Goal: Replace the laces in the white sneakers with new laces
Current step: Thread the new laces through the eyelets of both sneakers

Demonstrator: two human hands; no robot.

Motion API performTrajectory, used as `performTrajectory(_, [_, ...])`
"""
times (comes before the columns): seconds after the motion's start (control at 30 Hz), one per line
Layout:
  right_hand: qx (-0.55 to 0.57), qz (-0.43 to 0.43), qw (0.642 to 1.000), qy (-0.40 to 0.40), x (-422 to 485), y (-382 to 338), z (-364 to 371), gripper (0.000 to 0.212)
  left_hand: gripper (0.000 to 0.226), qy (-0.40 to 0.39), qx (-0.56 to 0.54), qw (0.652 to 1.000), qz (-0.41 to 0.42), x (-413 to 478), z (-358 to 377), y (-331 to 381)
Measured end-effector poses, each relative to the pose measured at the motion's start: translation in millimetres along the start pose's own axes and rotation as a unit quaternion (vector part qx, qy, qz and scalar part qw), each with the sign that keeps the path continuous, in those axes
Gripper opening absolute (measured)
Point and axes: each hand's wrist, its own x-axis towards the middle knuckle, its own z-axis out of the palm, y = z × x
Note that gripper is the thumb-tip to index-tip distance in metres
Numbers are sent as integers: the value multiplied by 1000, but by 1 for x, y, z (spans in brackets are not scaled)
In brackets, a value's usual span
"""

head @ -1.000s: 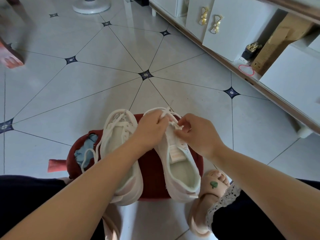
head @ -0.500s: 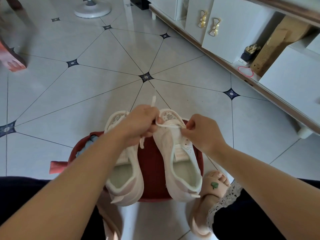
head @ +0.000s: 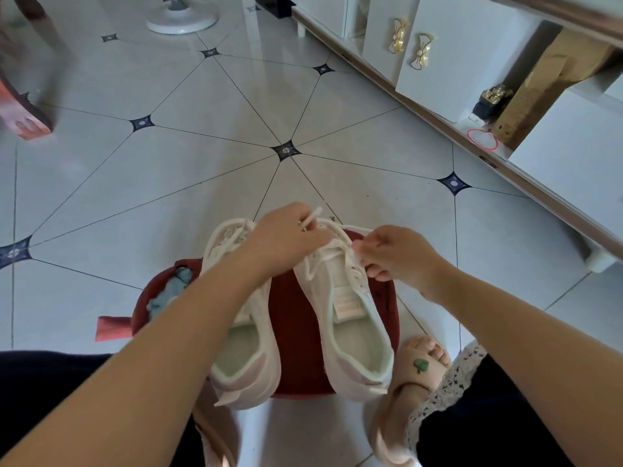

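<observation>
Two white sneakers stand side by side on a dark red stool (head: 296,332), toes pointing away from me. Over the toe end of the right sneaker (head: 350,332), my left hand (head: 286,237) pinches a white lace (head: 312,217) whose tip sticks up past the fingers. At that shoe's right eyelets, my right hand (head: 394,254) is closed on the lace and the shoe's upper edge. The left sneaker (head: 242,352) lies partly under my left forearm; its lacing is mostly hidden.
A blue cloth (head: 168,294) and a pink strip (head: 113,328) lie at the stool's left edge. My sandalled foot (head: 414,369) rests beside the stool on the right. White cabinets (head: 448,52) line the right side. A fan base (head: 182,18) stands far back on the tiled floor.
My left hand has pulled the lace end up and away across the right sneaker's toe. My right hand has shifted to the shoe's right side. The view has dipped slightly.
</observation>
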Motion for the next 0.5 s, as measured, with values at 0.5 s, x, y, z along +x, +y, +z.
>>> performTrajectory(0.5, [200, 142, 969, 28, 23, 9, -3, 52, 33, -36, 99, 993, 55, 10, 28, -4])
